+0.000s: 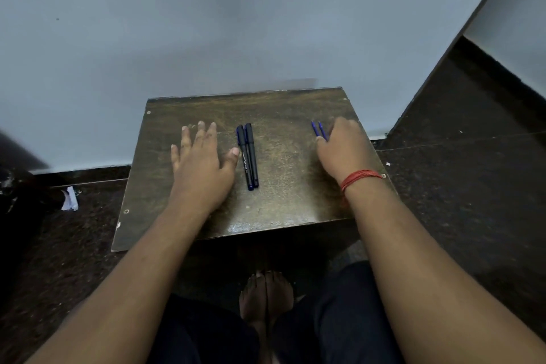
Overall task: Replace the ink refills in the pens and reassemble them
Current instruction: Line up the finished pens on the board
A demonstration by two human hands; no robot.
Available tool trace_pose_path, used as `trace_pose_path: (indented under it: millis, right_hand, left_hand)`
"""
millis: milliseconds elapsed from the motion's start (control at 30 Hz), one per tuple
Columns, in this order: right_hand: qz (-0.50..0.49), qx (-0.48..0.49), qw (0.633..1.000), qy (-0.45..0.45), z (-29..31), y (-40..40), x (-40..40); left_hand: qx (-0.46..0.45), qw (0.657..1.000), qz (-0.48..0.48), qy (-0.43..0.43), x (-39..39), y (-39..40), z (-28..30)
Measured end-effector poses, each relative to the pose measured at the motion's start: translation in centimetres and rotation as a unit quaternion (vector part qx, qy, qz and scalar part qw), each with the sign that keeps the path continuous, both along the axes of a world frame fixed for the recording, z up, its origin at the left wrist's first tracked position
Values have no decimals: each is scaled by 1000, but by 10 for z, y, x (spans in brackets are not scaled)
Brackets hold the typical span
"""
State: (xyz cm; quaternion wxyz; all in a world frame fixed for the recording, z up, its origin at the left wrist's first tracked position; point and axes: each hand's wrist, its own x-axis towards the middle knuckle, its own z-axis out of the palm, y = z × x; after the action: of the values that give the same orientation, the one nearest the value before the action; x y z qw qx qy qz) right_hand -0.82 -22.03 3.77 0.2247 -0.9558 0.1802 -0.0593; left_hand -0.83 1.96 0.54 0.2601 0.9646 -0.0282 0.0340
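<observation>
Centrally 2 pens point(248, 156), left hand point(201, 162) flat, right hand point(344, 146) touching 2 refills point(319, 130), grip unclear.

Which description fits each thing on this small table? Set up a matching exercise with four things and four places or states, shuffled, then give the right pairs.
Things
1. two black pens
2. blue refills
3. left hand
4. red thread

Descriptions
A. flat on the table, fingers spread
B. side by side, mid-table
C. round the right wrist
D. partly under the right hand

Pairs: 1-B, 2-D, 3-A, 4-C
</observation>
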Motion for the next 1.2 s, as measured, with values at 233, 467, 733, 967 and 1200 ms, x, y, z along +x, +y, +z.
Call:
trace_pose_path:
  millis: [233,467,733,967,1200]
  right_hand:
    - [4,-30,998,53,-10,2,6]
    - [37,-26,998,45,-18,26,12]
    - [91,-18,995,20,-22,66,15]
    - [87,5,996,21,-26,70,18]
    - [89,9,996,29,-24,71,17]
  left_hand:
    - [8,1000,-14,-10,1,-4,-4]
    - [-1,1000,-14,-10,1,-4,-2]
    - [-18,1000,2,-4,1,-1,0]
    - [-21,1000,0,-1,2,-3,-1]
    - [-15,1000,-2,-4,2,-4,-4]
